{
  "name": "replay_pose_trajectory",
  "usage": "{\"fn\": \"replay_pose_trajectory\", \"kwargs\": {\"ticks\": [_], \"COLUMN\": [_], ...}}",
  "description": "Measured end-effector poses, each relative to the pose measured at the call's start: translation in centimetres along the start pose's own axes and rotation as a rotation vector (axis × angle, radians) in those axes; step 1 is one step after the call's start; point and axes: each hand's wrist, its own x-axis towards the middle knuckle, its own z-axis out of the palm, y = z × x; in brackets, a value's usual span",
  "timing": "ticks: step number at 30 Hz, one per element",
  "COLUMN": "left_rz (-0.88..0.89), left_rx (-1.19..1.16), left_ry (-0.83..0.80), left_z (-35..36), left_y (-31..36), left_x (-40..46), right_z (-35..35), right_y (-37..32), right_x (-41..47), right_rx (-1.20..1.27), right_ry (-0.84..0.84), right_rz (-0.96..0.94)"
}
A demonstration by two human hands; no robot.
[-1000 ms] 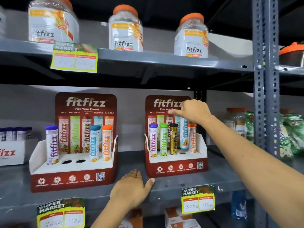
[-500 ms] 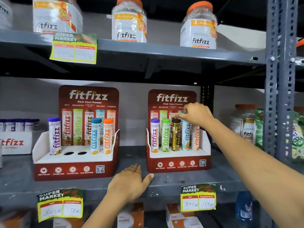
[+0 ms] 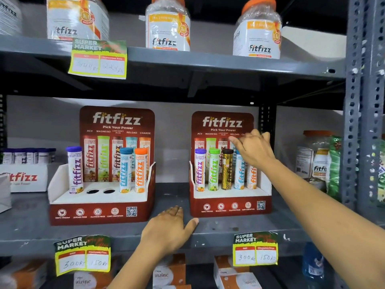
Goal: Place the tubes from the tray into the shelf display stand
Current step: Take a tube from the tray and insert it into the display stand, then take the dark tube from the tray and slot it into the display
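Observation:
Two red fitfizz display stands sit on the grey middle shelf. The right stand [image 3: 231, 207] holds a purple tube [image 3: 200, 170], a green tube [image 3: 213, 171], a gold tube [image 3: 227, 170], a blue tube [image 3: 239, 177] and an orange tube [image 3: 252, 176]. My right hand [image 3: 253, 150] hovers over the blue tube's top with fingers spread and nothing in it, hiding the blue and orange caps. The left stand [image 3: 100, 211] has purple [image 3: 75, 170], blue [image 3: 125, 170] and orange [image 3: 140, 170] tubes and two empty holes [image 3: 101, 191]. My left hand [image 3: 168, 228] lies flat on the shelf edge. No tray is in view.
Large fitfizz jars [image 3: 167, 28] stand on the upper shelf. A white fitfizz box [image 3: 23, 177] is at the left, and jars and green packets [image 3: 333, 167] are at the right behind a perforated upright [image 3: 363, 122]. Price tags [image 3: 255, 249] hang off shelf edges; boxes sit below.
My right hand was pinching the blue tube's cap in the right stand; now its fingers have come off and spread just above it. My left hand stays on the shelf edge.

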Motion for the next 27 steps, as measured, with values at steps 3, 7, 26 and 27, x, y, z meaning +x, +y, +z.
{"fn": "replay_pose_trajectory", "kwargs": {"ticks": [3, 7, 26, 27], "left_rz": [0.004, 0.074, -0.366, -0.445], "left_rx": [0.008, -0.034, 0.037, 0.037], "left_ry": [0.01, 0.058, 0.355, 0.331], "left_z": [0.3, -0.1, 9.5, 10.4], "left_y": [-0.1, -0.2, -22.5, -23.4], "left_x": [0.1, -0.3, -36.0, -39.1], "right_z": [-1.0, -3.3, -3.0, -3.1], "right_y": [-0.4, -3.9, -47.8, -50.4], "right_x": [-0.6, -3.6, -34.7, -37.5], "right_rx": [0.153, 0.363, 1.365, 1.365], "right_ry": [0.177, 0.391, -0.293, -0.398], "right_rz": [0.072, 0.128, -0.348, -0.414]}}
